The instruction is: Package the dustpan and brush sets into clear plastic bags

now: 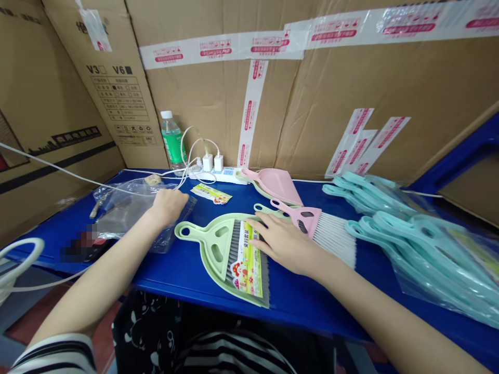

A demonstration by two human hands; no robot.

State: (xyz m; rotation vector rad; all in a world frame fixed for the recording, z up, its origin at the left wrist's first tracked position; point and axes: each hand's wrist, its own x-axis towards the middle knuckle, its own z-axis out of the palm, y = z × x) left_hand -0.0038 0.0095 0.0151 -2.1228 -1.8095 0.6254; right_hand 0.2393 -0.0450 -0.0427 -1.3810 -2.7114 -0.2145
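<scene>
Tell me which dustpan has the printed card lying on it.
The green dustpan nearest the person, under the right hand, carries the colourful card. The pink dustpan farther back by the power strip is bare.

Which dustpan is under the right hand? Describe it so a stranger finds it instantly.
On the blue table, look at the near edge, just left of the right hand. The green dustpan lies there with a brush and printed card nested inside, unlike the empty pink dustpan behind.
</scene>
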